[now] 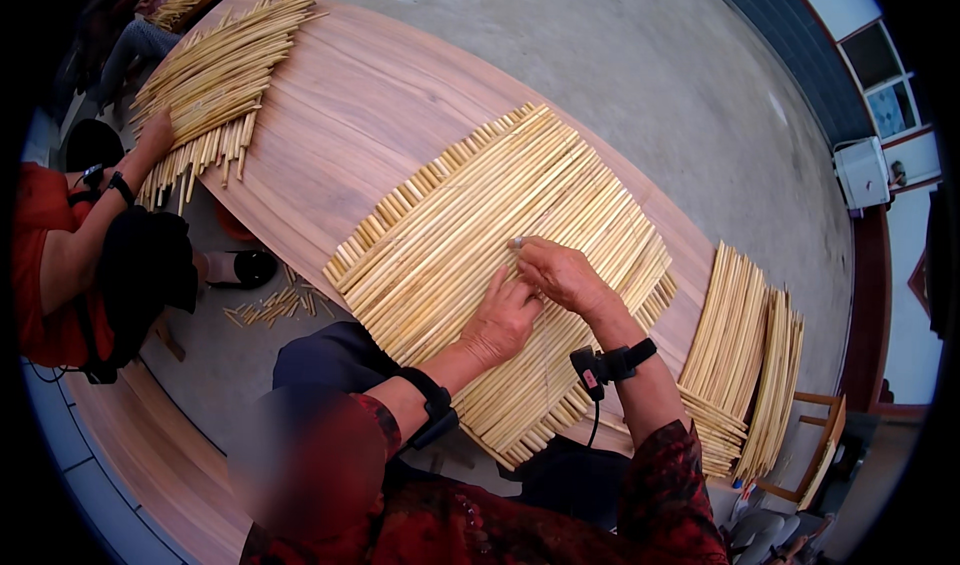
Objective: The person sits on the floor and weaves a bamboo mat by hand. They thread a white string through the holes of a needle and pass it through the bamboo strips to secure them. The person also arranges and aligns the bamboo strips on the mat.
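A panel of pale straw-coloured stalks [450, 230] lies over the table edge in front of me. Its long upper stalks run side by side, and the short ends of a second, crosswise layer show along its rim. My left hand [503, 322] rests palm down on the middle of the panel, fingers bent in close to the other hand. Just above and right of it, my right hand [562, 273] is closed in a pinch against the stalks, with a small metallic band on one finger. Whatever is between the fingertips is too small or hidden to make out.
A long wood-grain table [350, 95] carries the panel. More loose stalks [735, 335] are stacked at the right. Far left, a co-worker in orange [60, 255] has a hand on another stalk panel [225, 70]. Short offcuts [275, 305] litter the floor below.
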The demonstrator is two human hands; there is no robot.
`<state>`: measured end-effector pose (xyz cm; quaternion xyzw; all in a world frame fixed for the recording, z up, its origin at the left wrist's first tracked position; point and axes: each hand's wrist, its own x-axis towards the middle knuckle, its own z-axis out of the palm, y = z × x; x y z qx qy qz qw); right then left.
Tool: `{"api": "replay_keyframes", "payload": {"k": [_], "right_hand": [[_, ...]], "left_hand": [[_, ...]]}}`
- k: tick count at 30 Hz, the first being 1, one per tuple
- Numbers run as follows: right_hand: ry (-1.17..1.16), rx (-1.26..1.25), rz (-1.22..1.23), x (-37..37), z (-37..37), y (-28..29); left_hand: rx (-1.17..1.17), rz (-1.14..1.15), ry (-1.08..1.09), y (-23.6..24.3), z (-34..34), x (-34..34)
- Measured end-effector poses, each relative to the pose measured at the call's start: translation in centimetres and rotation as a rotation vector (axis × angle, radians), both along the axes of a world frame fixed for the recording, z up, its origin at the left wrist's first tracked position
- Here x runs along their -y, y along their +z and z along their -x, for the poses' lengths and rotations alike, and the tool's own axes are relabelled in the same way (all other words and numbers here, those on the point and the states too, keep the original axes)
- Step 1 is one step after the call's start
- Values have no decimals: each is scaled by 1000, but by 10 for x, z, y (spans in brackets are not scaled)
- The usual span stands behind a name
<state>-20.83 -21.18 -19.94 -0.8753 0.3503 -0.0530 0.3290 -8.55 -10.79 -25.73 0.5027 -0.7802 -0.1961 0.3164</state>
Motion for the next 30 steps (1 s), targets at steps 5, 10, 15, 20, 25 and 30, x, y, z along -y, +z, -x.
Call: {"api": "replay_keyframes", "payload": {"k": [5,10,15,20,25,30], "right_hand": [[15,-7,23,1,-5,-1],[13,-27,-25,4,-9,2],[-12,13,1,2,-15,6],[78,90,105,6,-20,-7],[103,55,126,7,-23,-11],[136,55,156,9,-25,-9]], "left_hand": [[-35,49,15,0,1,1],[-43,49,16,-1,1,1],[-56,79,17,0,0,2],[-62,112,31,2,-1,4],[-72,111,45,-2,0,3],[-73,110,39,-2,1,3]]}}
